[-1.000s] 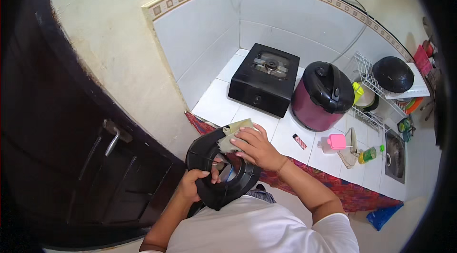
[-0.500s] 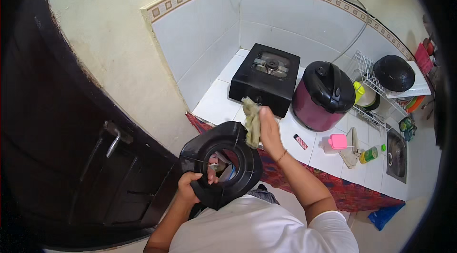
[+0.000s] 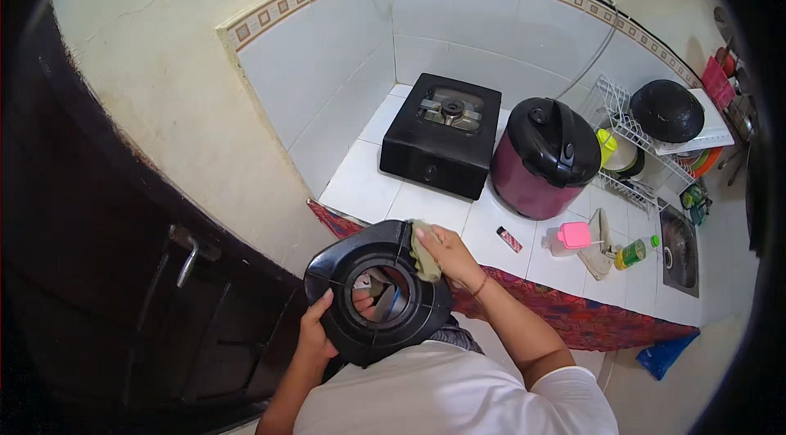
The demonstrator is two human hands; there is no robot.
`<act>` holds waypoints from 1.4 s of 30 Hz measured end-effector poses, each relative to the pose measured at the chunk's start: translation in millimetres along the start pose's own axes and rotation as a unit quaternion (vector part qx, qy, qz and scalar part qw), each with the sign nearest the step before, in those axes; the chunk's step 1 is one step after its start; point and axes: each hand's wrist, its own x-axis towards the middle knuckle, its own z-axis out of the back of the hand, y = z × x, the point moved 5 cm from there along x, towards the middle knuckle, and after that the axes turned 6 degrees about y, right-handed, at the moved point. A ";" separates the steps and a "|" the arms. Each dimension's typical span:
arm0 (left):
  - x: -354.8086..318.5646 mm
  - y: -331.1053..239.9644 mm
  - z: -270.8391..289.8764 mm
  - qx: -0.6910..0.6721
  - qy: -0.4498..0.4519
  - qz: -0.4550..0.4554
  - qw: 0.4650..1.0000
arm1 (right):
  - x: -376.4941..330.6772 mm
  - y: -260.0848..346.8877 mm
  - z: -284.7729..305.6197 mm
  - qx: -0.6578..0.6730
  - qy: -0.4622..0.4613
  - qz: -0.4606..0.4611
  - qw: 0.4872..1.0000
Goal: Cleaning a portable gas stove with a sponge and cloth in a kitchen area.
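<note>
white-tiled counter [image 3: 426, 207] reaches out to four o'clock. at six, the left hand [image 3: 315, 333] grips a black, ridged, ring-shaped piece [image 3: 372, 338] by its eight o'clock edge; the right hand [image 3: 452, 256] holds a bunched olive-green cloth [image 3: 424, 261], upright half a second ago, now flattened against the piece's two o'clock rim.

On the worktop [image 3: 359, 183], the stove [image 3: 438, 140] stands left of the cooker [image 3: 544, 160], and a dish rack [image 3: 620, 118] carrying a pan [image 3: 667, 111] stands to the right. A lighter [image 3: 508, 239] lies before the cooker, followed rightward by a jar [image 3: 571, 240], a cloth [image 3: 600, 251], a bottle [image 3: 631, 255] and the sink [image 3: 681, 259]. In front of the worktop, the ring [image 3: 340, 312] sits between the left hand [image 3: 315, 333] and right hand [image 3: 449, 259], the door [image 3: 115, 271] further left.
</note>
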 end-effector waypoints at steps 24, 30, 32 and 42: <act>17.1 -7.3 -55.2 0.301 0.097 -0.038 0.948 | -39.2 139.3 -73.3 -0.504 0.101 0.440 0.737; 6.6 3.5 -32.8 0.319 0.079 -0.020 0.944 | -25.7 126.6 -85.3 -0.515 0.247 0.294 0.766; -2.4 1.6 -37.8 0.317 0.057 -0.017 0.947 | -19.4 120.1 -69.0 -0.501 0.276 0.268 0.775; -2.7 8.2 -39.2 0.288 0.033 -0.060 0.955 | -7.3 148.0 32.8 -0.361 0.145 0.200 0.899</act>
